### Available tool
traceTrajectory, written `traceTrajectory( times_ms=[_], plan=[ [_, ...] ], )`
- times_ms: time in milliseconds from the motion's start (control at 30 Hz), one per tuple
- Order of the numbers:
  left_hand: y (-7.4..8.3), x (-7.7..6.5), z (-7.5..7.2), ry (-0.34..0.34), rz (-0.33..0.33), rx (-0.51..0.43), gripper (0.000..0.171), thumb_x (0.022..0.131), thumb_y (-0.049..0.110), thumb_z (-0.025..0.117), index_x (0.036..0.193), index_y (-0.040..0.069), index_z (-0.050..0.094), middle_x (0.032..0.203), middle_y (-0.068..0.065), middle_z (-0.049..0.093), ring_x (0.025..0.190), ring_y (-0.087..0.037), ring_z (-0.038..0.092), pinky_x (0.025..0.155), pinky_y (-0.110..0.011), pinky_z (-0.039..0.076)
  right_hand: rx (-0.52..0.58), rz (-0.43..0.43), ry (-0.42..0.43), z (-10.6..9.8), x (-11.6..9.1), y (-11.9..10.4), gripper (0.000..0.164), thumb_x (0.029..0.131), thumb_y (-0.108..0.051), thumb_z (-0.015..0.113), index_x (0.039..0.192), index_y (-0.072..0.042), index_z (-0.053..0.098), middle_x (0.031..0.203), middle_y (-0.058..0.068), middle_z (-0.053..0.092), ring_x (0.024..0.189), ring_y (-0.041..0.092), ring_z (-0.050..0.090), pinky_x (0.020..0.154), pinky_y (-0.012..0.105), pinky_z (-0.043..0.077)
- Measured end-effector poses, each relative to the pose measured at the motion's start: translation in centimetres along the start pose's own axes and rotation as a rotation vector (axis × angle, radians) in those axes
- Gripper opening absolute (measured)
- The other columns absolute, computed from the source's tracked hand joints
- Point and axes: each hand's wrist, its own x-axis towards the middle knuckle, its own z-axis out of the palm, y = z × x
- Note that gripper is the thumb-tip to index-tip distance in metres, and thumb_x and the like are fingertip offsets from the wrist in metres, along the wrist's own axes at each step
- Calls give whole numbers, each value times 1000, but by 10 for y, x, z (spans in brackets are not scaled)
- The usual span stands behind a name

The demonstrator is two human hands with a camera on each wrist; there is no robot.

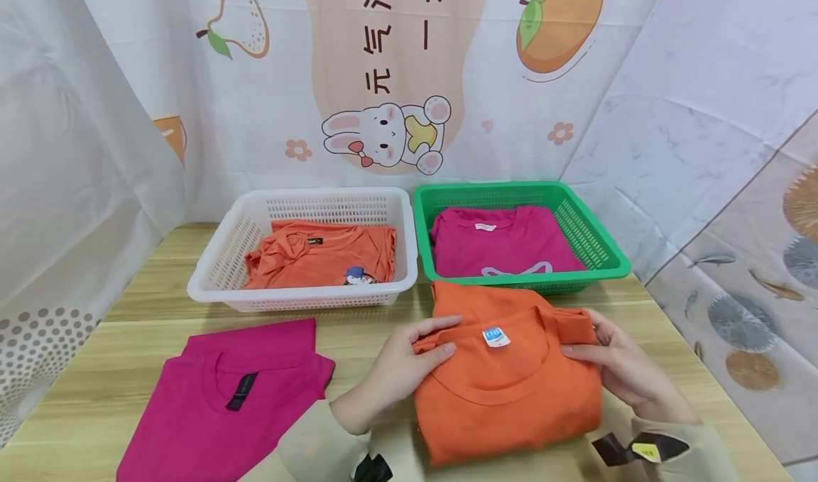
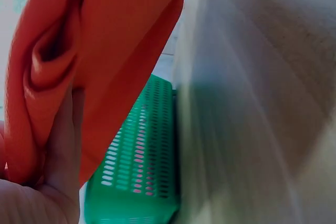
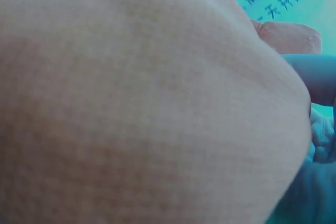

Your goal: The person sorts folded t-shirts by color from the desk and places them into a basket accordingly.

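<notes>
Orange shirt [image 1: 505,429] held, on my feed.
Left hand [image 1: 402,361] and right hand [image 1: 629,368] pinch its sides near the green basket [image 1: 527,279].

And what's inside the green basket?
A magenta shirt with a white neck label and part of a pale print. The front rim hides its near edge, and whatever lies beneath it is covered.

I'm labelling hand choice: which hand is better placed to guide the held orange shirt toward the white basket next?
Probably the left hand: it pinches the held orange shirt on the side nearer the white basket; the right hand grips the far side.
</notes>
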Motion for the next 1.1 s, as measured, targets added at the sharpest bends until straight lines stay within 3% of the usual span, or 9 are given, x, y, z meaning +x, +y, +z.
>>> traceTrajectory(
  times_ms=[133,267,500,667,867,1100],
  plan=[
    [9,-5,-11,-1,21,11,38,93,17,69,131,18,66,135,-1,63,128,-22,54,104,-27,45,-6,-22,4,9,8,-5,49,95,15,43,130,-17,54,123,-5,67,108,10,66,89,31,58],
    [21,-8,-21,13,-2,-2,40,93,14,69,132,20,65,137,0,62,126,-20,56,101,-25,47,-27,-37,22,19,17,-12,48,94,15,45,128,-17,54,121,-6,66,106,9,66,88,30,58],
    [41,-9,-41,22,-66,-135,43,92,9,68,135,15,63,147,-4,51,128,-24,53,97,-33,54,-36,-38,83,34,36,-25,43,93,12,50,126,-16,53,118,-5,67,104,11,67,87,30,59],
    [58,-7,-57,45,-97,-107,44,92,11,70,134,21,63,146,0,51,128,-24,52,95,-35,56,-18,-69,70,43,50,-37,42,93,13,49,124,-15,55,115,-2,68,102,13,68,86,31,59],
    [70,-4,-76,62,-87,-75,45,92,16,71,135,23,63,145,0,50,125,-24,54,92,-34,57,-43,-53,74,55,68,-57,39,93,11,51,123,-13,54,116,-1,68,102,15,68,86,31,59],
    [76,2,-96,81,-99,-130,47,93,15,69,138,22,59,146,-1,49,118,-23,61,90,-35,58,-67,-9,113,73,89,-75,40,93,9,55,127,-13,52,118,-1,65,105,14,66,89,30,58]
  ],
)
